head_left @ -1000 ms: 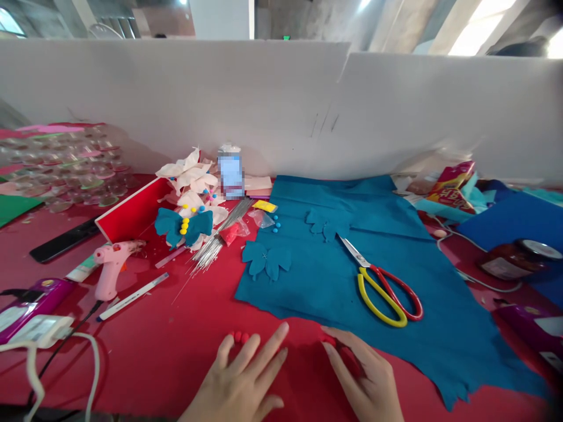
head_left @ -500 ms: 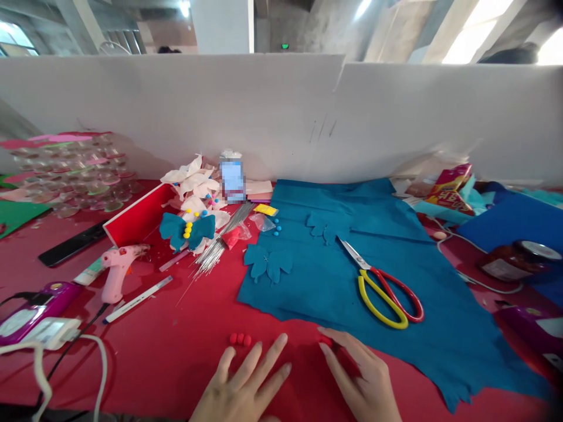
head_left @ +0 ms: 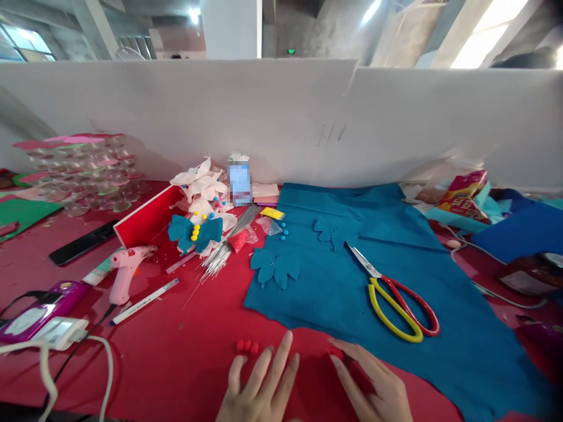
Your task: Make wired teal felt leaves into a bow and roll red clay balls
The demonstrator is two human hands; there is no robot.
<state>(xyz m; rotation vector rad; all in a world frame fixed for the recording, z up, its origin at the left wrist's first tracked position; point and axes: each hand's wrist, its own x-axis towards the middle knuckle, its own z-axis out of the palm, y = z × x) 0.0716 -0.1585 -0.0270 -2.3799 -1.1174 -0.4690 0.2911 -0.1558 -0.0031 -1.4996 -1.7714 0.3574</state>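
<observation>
My left hand (head_left: 264, 387) lies flat on the red table cover (head_left: 176, 363) at the bottom centre, fingers spread and open, holding nothing. Three small red balls (head_left: 247, 346) sit just beyond its fingertips. My right hand (head_left: 373, 390) rests beside it with fingers stretched forward; its fingertips touch a small red piece (head_left: 336, 353) at the near edge of the teal felt sheet (head_left: 373, 275). Yellow-and-red scissors (head_left: 396, 296) lie on the felt, above my right hand. Teal felt leaf cut-outs (head_left: 275, 266) lie at the felt's left edge.
A pink glue gun (head_left: 125, 269), a white pen (head_left: 145, 300), a bundle of wires (head_left: 224, 252), a teal bow with yellow beads (head_left: 196, 232) and white felt flowers (head_left: 200, 181) sit left of centre. A black phone (head_left: 81, 242) and a purple device (head_left: 39, 305) lie far left. A white partition (head_left: 281, 117) stands behind.
The view has shifted a little, so everything sits further right and lower. Both hands have slid nearer the bottom edge; their poses are unchanged.
</observation>
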